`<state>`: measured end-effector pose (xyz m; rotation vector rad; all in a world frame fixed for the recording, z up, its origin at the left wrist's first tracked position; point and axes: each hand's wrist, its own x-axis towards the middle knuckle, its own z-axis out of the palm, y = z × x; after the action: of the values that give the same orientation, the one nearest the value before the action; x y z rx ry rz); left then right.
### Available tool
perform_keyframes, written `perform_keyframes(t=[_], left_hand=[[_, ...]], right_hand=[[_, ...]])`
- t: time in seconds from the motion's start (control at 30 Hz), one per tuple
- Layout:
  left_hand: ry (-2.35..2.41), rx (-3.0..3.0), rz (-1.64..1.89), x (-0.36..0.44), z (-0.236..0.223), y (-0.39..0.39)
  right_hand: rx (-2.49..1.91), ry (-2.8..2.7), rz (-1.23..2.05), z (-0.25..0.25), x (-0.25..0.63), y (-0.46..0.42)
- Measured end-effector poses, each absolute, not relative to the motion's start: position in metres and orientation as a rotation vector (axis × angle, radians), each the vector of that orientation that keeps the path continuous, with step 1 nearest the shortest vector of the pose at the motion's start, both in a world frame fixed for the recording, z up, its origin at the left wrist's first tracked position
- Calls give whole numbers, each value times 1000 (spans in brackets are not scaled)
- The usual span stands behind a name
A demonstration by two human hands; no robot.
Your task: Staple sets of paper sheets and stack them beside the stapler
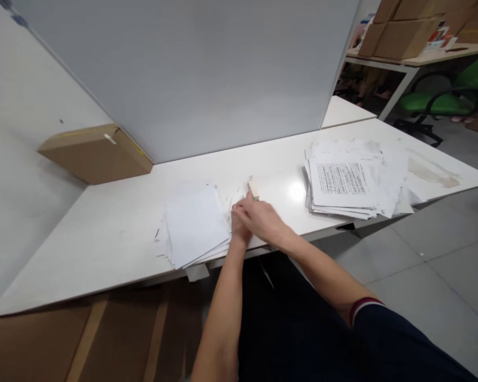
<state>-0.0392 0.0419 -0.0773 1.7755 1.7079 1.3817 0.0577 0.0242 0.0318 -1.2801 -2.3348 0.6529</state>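
My left hand (240,227) and my right hand (263,216) meet over the white table near its front edge. The right fingers are bent in across the left hand, and both hands look closed. Whatever lies between them is hidden. Just beyond the fingers is a small beige block-like object (254,189); whether a hand grips it or only touches it, I cannot tell. To the left of my hands lies a loose stack of blank white paper (197,225), its sheets unevenly fanned. Small torn paper scraps (228,202) lie between that stack and my left hand.
A larger pile of printed sheets (342,183) lies on the table's right part. A grey partition panel (215,74) rises behind the table (103,233). A cardboard box (99,156) sits at the back left. Further off are stacked boxes (406,37) and a green chair (434,102).
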Motion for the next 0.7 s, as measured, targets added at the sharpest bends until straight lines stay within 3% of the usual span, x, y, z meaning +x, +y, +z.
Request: perform_keyframes(t=[0.13,0.3,0.53,0.7], left_hand=[[1949,1815,1228,-41,-73,38],[2034,1677,1321,-43,-71,36],[2048,1700,1291,-44,-73,38],[1988,1739,1334,-44,-76,37]], right_hand=[[-1445,-2075,476,14,159,34],[-1650,-2124,185,-17,248,57],[-1537,-2193,242,-30,259,58],[-1628,-1943,378,-24,254,53]])
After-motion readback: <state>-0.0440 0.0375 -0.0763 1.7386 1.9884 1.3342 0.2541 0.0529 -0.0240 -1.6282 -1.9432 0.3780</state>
